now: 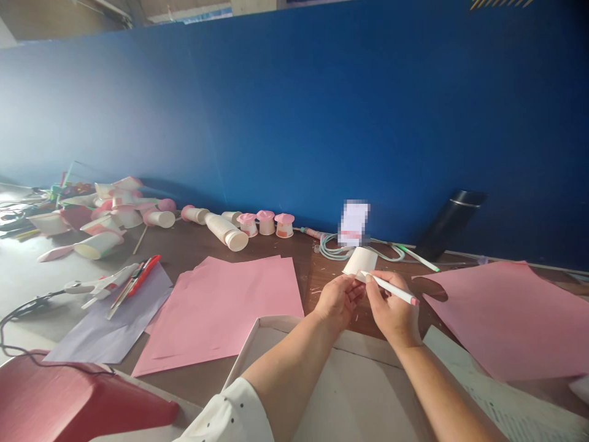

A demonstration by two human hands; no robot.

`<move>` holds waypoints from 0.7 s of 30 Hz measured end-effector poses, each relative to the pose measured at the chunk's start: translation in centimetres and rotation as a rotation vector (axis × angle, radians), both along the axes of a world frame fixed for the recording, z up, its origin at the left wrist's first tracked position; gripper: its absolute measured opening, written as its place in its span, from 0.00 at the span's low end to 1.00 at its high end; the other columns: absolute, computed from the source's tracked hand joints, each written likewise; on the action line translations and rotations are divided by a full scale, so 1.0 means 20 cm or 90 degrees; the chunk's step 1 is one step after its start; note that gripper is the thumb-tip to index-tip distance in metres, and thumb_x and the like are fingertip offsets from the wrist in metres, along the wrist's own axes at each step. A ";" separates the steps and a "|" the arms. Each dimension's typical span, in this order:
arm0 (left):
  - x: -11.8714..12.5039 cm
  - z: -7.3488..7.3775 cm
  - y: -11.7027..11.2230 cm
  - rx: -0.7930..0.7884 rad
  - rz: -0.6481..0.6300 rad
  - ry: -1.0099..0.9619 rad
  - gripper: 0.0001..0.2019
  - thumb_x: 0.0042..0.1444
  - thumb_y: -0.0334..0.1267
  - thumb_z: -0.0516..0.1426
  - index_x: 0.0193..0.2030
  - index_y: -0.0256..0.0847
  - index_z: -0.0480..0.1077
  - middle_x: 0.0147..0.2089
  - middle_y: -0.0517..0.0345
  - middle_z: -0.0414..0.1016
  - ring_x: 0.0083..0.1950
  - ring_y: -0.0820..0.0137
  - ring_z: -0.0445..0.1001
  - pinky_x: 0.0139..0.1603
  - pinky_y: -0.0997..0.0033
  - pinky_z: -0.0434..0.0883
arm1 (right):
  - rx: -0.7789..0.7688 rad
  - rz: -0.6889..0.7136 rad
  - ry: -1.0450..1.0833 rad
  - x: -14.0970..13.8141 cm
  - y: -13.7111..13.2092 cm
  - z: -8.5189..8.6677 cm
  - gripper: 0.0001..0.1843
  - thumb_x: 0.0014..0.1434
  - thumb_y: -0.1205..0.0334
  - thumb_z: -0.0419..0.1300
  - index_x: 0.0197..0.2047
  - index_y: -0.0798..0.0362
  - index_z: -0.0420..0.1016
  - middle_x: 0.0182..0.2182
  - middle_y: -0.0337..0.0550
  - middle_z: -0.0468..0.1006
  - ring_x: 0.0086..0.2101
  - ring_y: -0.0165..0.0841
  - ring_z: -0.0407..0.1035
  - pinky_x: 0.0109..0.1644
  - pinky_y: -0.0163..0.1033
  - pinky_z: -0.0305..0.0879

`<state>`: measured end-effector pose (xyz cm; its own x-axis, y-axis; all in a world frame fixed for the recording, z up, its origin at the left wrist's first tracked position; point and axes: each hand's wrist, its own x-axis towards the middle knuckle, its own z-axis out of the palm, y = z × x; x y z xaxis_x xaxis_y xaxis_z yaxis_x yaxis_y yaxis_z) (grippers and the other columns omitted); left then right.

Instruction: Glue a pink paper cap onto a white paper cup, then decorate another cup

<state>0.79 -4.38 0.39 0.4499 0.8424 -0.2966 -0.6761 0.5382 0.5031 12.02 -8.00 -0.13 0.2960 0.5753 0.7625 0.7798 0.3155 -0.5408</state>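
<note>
A white paper cup (pixel 361 260) is tilted upside down above the brown table. My left hand (pixel 339 301) steadies it from the lower left, fingers closed at its rim. In my right hand (pixel 394 313) is a white marker (pixel 391 288) with a pink end, its tip at the cup's lower edge. Whether the tip touches the cup, or has left a mark, I cannot tell. Behind the cup lie a coiled pale cable (pixel 338 248) and a blurred phone-like panel (pixel 353 222).
Three pink-topped cups (pixel 265 223) and a cup stack (pixel 225 231) stand or lie by the blue partition (pixel 294 110). Pink sheets (pixel 230 307), a red cutter (pixel 138 276), a glue gun (pixel 103 285), a white box lid (pixel 350 393), a green-tipped marker (pixel 419 258) and a black bottle (pixel 448 227) surround me.
</note>
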 end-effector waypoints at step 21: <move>-0.01 0.02 -0.01 -0.015 0.003 0.006 0.05 0.60 0.30 0.59 0.33 0.35 0.76 0.32 0.52 0.77 0.35 0.70 0.78 0.45 0.73 0.72 | -0.015 -0.007 0.008 0.00 0.00 0.01 0.17 0.65 0.46 0.59 0.39 0.52 0.75 0.32 0.48 0.82 0.27 0.35 0.76 0.32 0.40 0.74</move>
